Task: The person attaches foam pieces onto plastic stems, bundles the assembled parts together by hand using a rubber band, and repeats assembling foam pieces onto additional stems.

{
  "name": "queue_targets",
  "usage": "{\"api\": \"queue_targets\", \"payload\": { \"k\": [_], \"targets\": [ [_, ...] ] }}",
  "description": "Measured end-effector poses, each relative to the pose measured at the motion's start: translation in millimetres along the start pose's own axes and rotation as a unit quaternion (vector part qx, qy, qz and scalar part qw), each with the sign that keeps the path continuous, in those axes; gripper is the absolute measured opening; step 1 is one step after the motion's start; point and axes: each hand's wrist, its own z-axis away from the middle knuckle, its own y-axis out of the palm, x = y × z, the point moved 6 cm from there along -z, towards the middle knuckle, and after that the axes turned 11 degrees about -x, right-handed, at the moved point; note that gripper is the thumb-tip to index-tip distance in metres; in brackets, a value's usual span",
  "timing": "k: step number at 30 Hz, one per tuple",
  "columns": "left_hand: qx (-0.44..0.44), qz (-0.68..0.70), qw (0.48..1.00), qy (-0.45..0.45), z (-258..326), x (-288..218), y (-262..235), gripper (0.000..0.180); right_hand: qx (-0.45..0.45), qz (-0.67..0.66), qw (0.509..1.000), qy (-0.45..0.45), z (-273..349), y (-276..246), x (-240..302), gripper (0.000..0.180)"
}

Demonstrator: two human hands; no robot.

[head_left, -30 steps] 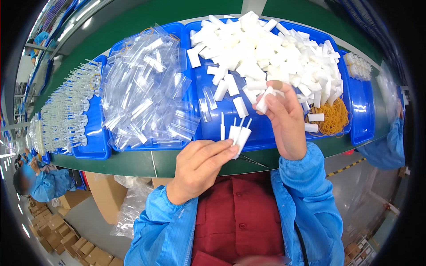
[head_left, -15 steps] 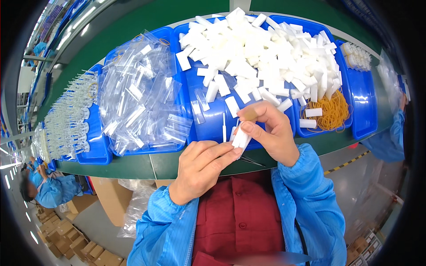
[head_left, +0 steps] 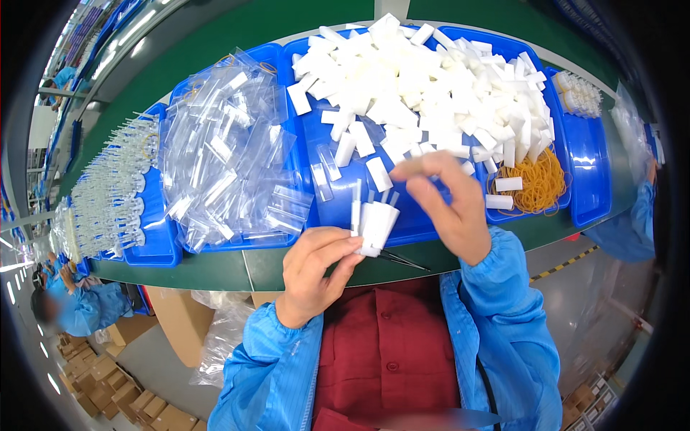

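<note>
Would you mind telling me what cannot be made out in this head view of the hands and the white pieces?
- Right hand: fingers motion-blurred, so any grip is unclear.
- White pieces in the left hand: its fingers hide their lower ends.
- Dark tool on the table edge: too thin to identify.

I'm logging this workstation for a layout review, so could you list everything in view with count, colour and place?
white foam blocks: large heap, white, middle blue tray
clear plastic bags: pile, transparent, left tray
rubber bands: heap, tan, right of the foam
filled bags: many rows, clear and white, far left
cardboard boxes: several, brown, lower left floor
tweezers: one, dark, table edge
left hand: holds a small bunch of foam pieces
right hand: open, above the bunch
</note>
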Motion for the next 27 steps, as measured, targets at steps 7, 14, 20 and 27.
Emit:
{"api": "queue_targets", "payload": {
  "k": [7, 14, 20, 27],
  "targets": [
    [-0.023, -0.048, 0.999, 0.007, -2, 0, -5, 0.038, 0.025, 0.391, 0.869, -0.301, -3, 46, 13, 0.029],
    [0.01, -0.057, 0.998, 0.013, 3, 2, -7, 0.039, 0.112, 0.448, 0.841, -0.281, 8, 43, 14, 0.034],
    [0.055, -0.028, 0.997, 0.05, 5, -6, 0, 0.034, 0.039, -0.078, 0.981, 0.171, -5, 5, -15, 0.029],
    [0.108, -0.012, 0.992, 0.069, 1, -14, 10, 0.041, 0.001, -0.189, 0.961, 0.204, 12, 10, -22, 0.024]
  ]
}}
